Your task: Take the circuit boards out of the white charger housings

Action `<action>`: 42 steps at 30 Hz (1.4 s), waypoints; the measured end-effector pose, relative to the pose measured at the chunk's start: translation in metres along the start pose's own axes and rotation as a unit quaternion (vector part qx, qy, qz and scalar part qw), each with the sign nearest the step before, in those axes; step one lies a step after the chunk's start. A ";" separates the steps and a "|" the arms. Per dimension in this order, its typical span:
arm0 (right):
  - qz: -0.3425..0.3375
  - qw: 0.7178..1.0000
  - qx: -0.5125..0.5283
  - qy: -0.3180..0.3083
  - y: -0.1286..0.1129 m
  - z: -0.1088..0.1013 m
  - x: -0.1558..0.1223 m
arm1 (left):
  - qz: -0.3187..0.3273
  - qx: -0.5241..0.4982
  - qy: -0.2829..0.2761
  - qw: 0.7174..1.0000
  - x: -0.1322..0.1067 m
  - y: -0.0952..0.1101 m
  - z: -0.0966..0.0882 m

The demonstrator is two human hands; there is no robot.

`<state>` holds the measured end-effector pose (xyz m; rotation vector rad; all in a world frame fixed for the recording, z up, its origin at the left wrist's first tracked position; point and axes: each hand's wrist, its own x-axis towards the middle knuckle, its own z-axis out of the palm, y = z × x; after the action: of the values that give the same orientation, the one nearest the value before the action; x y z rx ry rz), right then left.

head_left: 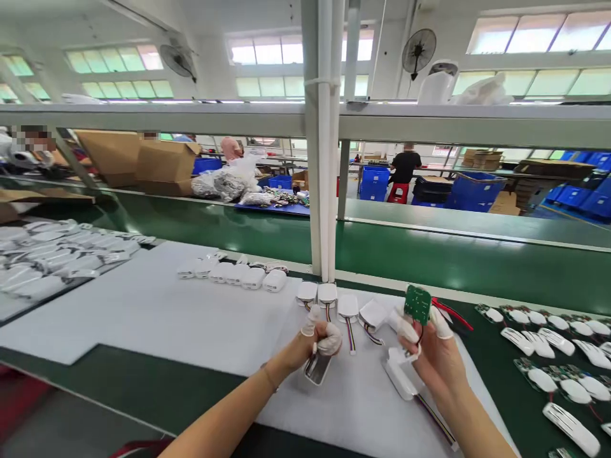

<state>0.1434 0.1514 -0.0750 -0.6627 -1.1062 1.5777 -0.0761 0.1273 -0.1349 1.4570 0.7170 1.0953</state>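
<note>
My left hand (321, 338), with white finger covers, is closed on a small white casing (317, 369) whose hollow, greyish inside faces up. In my right hand (436, 350), also with finger covers, a green circuit board (418, 305) is held upright between thumb and fingers; dark wires hang below it. Under that hand a white plastic housing (400, 374) lies on the white sheet, and a multicoloured ribbon cable (435, 420) runs from near it. Just beyond my hands sits a row of white units with wire leads, among them one white unit (348, 306).
Red-handled pliers (453, 313) lie behind my right hand. Rows of circuit boards and white shells (556, 343) cover the green bench at right. White housings (254, 278) line the sheet's back edge; many bagged white parts (52, 254) lie far left. A white post (324, 140) rises ahead.
</note>
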 end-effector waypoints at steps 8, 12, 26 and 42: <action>0.142 0.990 0.005 0.002 0.027 0.008 -0.033 | 0.019 -0.030 -0.020 0.999 -0.019 0.009 0.002; 0.200 0.979 -0.024 0.017 0.027 0.014 -0.035 | 0.082 0.015 -0.036 0.996 -0.019 0.013 0.002; 0.061 0.972 -0.224 -0.036 0.041 -0.002 -0.037 | 0.063 0.290 -0.049 0.954 -0.026 0.026 0.009; 0.185 0.969 -0.160 0.035 0.029 0.024 -0.046 | 0.121 0.415 -0.059 0.900 -0.039 0.027 0.013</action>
<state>0.1245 0.0993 -0.0963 -1.1877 -1.2492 1.6831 -0.0833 0.0822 -0.1170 2.3693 0.9993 0.8985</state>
